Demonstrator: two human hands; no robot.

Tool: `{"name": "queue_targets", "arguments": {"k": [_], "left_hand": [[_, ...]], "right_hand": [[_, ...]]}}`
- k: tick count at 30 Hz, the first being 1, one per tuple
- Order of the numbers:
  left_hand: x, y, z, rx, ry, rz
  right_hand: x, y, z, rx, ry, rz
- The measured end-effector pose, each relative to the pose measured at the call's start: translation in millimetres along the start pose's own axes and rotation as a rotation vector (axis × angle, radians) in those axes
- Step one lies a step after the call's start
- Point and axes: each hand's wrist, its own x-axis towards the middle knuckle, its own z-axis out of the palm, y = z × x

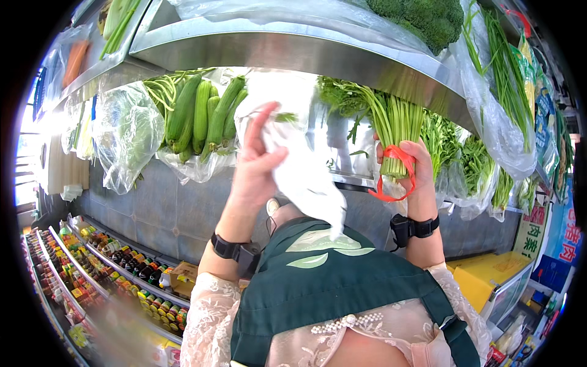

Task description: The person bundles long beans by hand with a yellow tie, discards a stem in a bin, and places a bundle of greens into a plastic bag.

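My right hand (pixel 419 160) grips a bunch of leafy green stalks (pixel 401 124) near its cut ends, where a red tie (pixel 398 153) is wound round it with a loose loop hanging down. A white cloth or thin bag (pixel 302 179), blurred, hangs from my left hand (pixel 259 156); the index finger is raised and the thumb stretched out against the white material. Green gourds or cucumbers (pixel 202 114) lie on the lower shelf left of my left hand. Below the hands is the green apron (pixel 321 275) with a leaf print.
A steel shelf edge (pixel 293 50) runs above the hands, with broccoli (pixel 419 18) on top. Bagged greens (pixel 128 133) stand at left, more leafy greens (pixel 474 160) at right. Shelves of bottles and jars (pixel 137 270) are at lower left, a yellow-topped cabinet (pixel 486 270) at lower right.
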Motion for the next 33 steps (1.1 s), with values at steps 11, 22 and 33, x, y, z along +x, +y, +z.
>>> {"name": "queue_targets", "arguments": {"k": [11, 22, 33], "left_hand": [[58, -107, -21, 0.853, -0.302, -0.221], [44, -175, -98, 1.056, -0.158, -0.385], [40, -157, -142, 0.806, 0.108, -0.386]], "right_hand": [[4, -19, -2, -0.221, 0.011, -0.059], [4, 95, -22, -0.172, 0.020, 0.087], [6, 143, -25, -0.298, -0.002, 0.061]]}}
